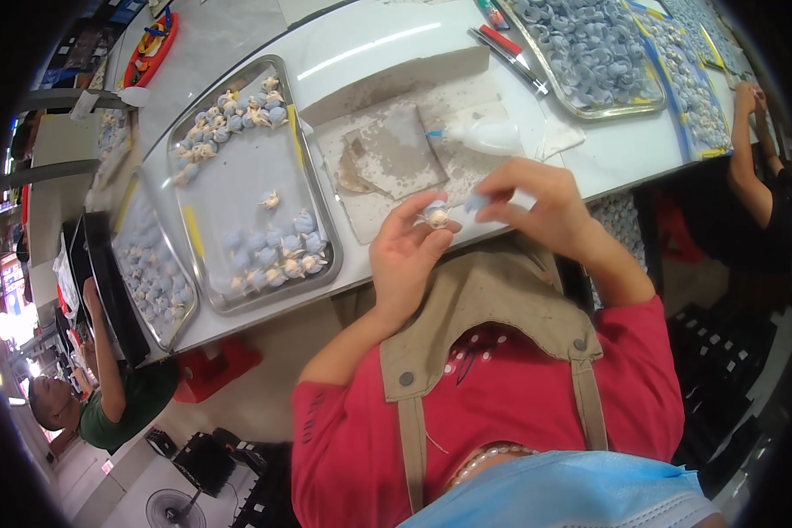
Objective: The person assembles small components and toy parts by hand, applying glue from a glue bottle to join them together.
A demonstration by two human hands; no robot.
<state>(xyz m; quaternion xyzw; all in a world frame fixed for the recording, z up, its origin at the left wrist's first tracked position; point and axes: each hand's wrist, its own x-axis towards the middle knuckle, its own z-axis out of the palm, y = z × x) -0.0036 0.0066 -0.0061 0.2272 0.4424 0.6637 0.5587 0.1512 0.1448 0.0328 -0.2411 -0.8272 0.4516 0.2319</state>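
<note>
My left hand (401, 262) pinches a small cream-and-blue figurine (436, 214) between thumb and fingertips, at the table's near edge. Just to its right, my right hand (541, 207) closes its thumb and fingers on a small pale-blue piece (477, 203), blurred by motion. The two parts are close but apart. Beyond my hands lies a stained cardboard sheet (361, 218) with a glue-spotted flat block (400, 145) on it. A white squeeze bottle (488, 137) with a blue tip rests on its side there.
To the left, a metal tray (229, 189) holds several blue-and-cream figurines. Another tray (590, 57) at the far right is heaped with grey-blue pieces. A red-and-black marker (508, 55) lies beside it. Co-workers sit at left (106, 400) and right (752, 176).
</note>
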